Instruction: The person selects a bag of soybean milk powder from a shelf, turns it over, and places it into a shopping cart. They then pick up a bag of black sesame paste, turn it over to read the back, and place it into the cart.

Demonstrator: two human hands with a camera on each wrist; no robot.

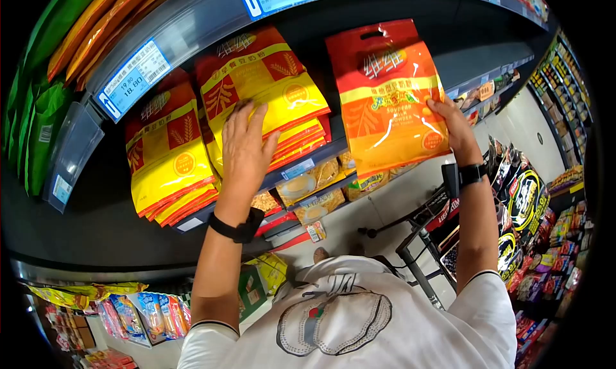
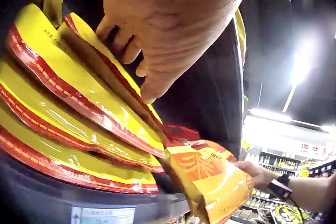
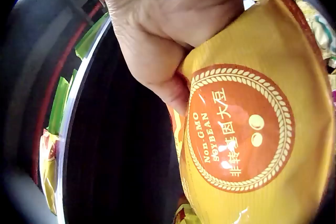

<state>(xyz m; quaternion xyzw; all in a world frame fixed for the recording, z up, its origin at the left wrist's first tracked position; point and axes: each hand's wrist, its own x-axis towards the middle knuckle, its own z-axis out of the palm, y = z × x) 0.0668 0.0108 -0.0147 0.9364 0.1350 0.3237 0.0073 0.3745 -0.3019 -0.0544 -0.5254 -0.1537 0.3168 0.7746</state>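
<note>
An orange and red bag of soybean milk powder [image 1: 385, 128] hangs off the shelf's front, held by its side edge in my right hand [image 1: 461, 133]. Close up in the right wrist view, the thumb presses the bag's face beside a round non-GMO soybean emblem [image 3: 239, 129]. My left hand [image 1: 246, 144] rests on the top bag of a stack of yellow and red powder bags [image 1: 269, 80]. From the left wrist, its fingers [image 2: 123, 45] lie over that bag, with the thumb near the bag's front edge. Nothing is gripped there.
A second stack of yellow bags [image 1: 170, 151] lies to the left on the same shelf. Price tags [image 1: 135, 80] line the shelf edge above. More packets [image 1: 314, 183] sit on a lower shelf. A cart [image 1: 417, 247] stands at the right, near large black packages [image 1: 523, 202].
</note>
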